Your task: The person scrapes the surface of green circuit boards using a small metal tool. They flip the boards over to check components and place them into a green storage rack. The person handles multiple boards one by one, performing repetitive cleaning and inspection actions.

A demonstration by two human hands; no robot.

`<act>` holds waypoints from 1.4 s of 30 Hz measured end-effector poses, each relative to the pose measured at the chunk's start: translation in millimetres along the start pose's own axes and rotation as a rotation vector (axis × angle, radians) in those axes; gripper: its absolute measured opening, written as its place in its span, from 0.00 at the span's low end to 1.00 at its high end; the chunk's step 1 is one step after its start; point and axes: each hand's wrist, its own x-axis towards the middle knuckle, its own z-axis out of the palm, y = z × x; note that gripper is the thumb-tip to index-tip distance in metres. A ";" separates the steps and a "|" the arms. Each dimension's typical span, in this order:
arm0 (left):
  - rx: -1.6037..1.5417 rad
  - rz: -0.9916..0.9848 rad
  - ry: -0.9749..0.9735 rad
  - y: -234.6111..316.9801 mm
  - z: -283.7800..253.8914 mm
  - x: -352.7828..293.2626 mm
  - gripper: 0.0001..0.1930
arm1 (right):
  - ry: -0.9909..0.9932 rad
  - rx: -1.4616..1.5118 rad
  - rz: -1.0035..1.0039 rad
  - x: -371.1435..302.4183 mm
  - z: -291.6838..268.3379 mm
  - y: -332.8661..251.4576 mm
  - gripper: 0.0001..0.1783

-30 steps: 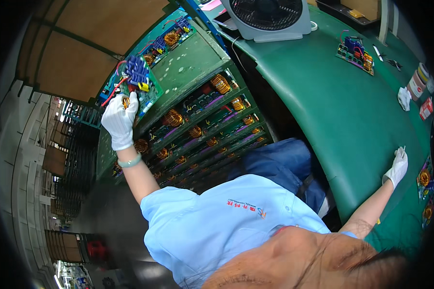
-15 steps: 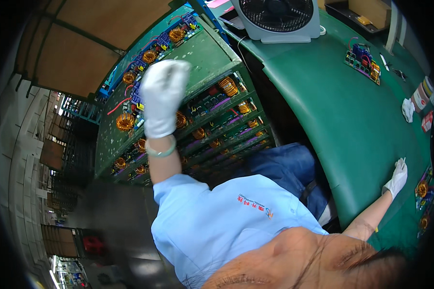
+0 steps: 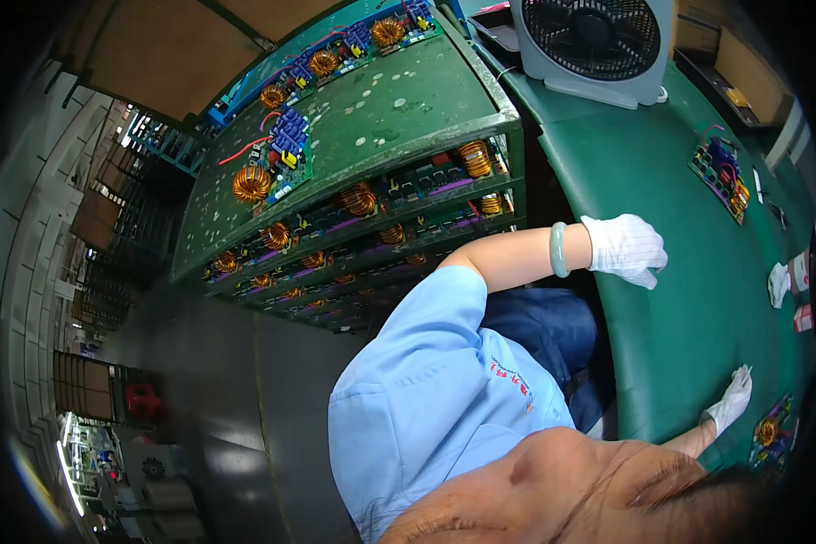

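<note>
Green counter (image 3: 653,354), work seemingly unfinished

Circuit board (image 3: 286,159) atop rack (image 3: 408,100), ten o'clock, looks done; two-o'clock board (image 3: 723,172) and four-o'clock board (image 3: 769,433) seem left. Left hand (image 3: 624,248) curls loosely, right hand (image 3: 730,403) bunched; whether either grip pinches anything, I cannot tell.

Your shirt (image 3: 417,408): light blue, short-sleeved, seam line at shoulder, soft creases. Small red lettering (image 3: 513,376) on chest, partly lost in folds. Your trousers (image 3: 544,325): dark blue, wrinkled cloth. Your left hand (image 3: 626,251): thin white glove (image 3: 621,243), fine lines along back, short cuff ending at wrist. Smooth pale-green bangle (image 3: 558,249) just elbow-side of cuff. Your right hand (image 3: 733,402): white glove too, similarly short-cuffed.
</note>
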 end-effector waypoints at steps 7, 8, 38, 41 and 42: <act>-0.113 -0.104 0.121 -27.2 51.6 -25.0 0.15 | 0.007 0.194 -0.024 -1.4 -2.1 17.2 0.25; -0.217 -0.101 0.161 -27.8 50.4 -31.6 0.15 | 0.005 0.197 -0.011 -1.9 -0.2 15.4 0.25; 0.217 -1.753 0.754 2.8 -221.6 -448.2 0.40 | -0.014 0.066 -0.020 9.8 -6.1 38.1 0.25; 0.366 -1.757 0.804 11.6 -217.6 -447.9 0.33 | 0.005 -0.043 -0.006 3.3 3.9 14.5 0.25; 0.546 -1.775 0.737 26.7 -221.0 -447.5 0.31 | -0.005 -0.078 -0.033 1.3 17.5 10.4 0.25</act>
